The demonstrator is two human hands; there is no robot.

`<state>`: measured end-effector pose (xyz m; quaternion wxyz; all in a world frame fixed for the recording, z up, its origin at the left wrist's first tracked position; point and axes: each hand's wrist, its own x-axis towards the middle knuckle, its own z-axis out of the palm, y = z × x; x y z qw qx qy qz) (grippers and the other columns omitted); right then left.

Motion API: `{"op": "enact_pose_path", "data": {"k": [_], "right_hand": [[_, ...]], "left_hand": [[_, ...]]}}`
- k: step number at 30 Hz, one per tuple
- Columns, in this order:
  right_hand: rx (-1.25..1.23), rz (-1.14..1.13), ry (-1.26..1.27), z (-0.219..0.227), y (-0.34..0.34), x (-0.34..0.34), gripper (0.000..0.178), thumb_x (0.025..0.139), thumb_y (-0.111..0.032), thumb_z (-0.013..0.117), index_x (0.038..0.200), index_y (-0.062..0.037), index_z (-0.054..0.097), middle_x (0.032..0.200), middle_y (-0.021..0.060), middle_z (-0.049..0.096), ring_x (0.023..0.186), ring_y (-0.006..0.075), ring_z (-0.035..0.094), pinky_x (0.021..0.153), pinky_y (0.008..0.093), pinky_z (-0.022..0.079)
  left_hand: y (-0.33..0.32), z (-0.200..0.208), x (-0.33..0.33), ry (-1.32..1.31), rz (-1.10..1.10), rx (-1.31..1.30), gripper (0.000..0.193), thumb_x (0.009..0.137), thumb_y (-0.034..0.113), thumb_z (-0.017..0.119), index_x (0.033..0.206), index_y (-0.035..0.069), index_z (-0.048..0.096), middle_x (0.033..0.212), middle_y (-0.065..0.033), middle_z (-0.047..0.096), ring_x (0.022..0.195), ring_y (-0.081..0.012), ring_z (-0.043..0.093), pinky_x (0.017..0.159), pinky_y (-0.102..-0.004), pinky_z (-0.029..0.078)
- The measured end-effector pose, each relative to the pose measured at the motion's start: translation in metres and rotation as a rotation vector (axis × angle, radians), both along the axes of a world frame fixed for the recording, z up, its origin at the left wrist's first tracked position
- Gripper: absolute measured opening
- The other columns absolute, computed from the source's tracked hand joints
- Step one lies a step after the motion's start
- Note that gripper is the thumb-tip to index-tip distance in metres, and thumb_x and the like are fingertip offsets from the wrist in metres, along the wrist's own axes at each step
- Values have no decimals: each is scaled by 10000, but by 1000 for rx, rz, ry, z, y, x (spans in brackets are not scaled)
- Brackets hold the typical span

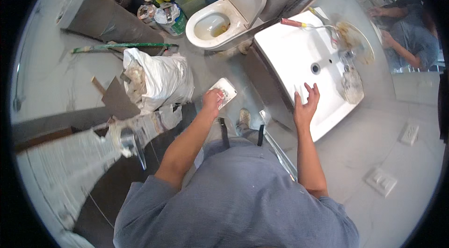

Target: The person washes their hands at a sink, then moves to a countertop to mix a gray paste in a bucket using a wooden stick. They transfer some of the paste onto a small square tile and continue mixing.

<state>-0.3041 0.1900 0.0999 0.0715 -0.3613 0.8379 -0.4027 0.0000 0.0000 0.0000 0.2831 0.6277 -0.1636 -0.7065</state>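
Clock positions are referring to the centre of the head view, with 12 at the top. At 10 o'clock, a white bag (170,77) is standing with its mouth turned to 9 and pale rubble showing inside. Near the centre, just toward 11, the left hand (213,100) is bending its fingers over the near side of a shallow white tray (229,90); whether they are grasping the rim or the pale bits inside cannot be told.

The tray is lying just off the centre toward 12. Whether the floor or the hand is bearing its weight is unclear. Handling: it is appearing light and stiff, probably smooth and somewhat slippery; a thin wall could be brittle. The long sides are offering the best hold, with the tray kept level because its contents are looking loose. Its long axis is apparently running from 7 to 1, the uncovered short end pointing to 1.

At 1 o'clock, a red-handled tool (293,22) is resting across a white washbasin (276,44). At 3, the right hand (306,103) is hovering over the basin's near edge, fingers spread, apparently gripping nothing.
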Motion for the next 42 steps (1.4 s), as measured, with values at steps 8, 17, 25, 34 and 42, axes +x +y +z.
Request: {"op": "enact_pose_path", "data": {"k": [8,17,25,34,42], "right_hand": [[375,-215,146,-40,-13,-1,380,1025,-240,595,1337,-24,621,1508,228,441,1309,389,495,1087,486,412],[455,-269,130,-51,-43,-33,533,1067,-416,454,1345,21,576,1451,255,459,1362,393,447,1107,554,371],[605,-273,173,-52,-40,-32,570,1053,-413,339,1283,59,559,1393,302,471,1344,433,440,1092,599,374],[644,-297,68,-50,-30,-29,620,1065,-497,293,1294,14,558,1426,243,466,1356,399,433,1111,585,359],[432,-341,2,-51,-32,-37,526,1030,-386,459,1346,24,552,1511,259,349,1371,399,433,1081,569,424]], "left_hand": [[-65,-189,-81,-201,-72,310,138,854,205,702,943,114,648,867,-22,650,752,-142,601,667,-305,425],[-183,-400,-198,-527,-249,191,399,795,157,801,1126,-28,679,1096,-148,744,997,-304,705,866,-418,548],[-216,-477,-237,-705,-878,-241,627,719,203,860,1257,-38,645,1133,-208,738,1080,-330,710,972,-401,543],[-205,-513,-275,-699,-1213,-396,722,760,217,832,1373,-49,558,1304,-246,664,1243,-383,618,1101,-425,471],[-208,-396,-284,-674,-910,-462,493,815,183,807,1263,24,678,1111,-240,725,1090,-383,694,973,-457,544]]}}
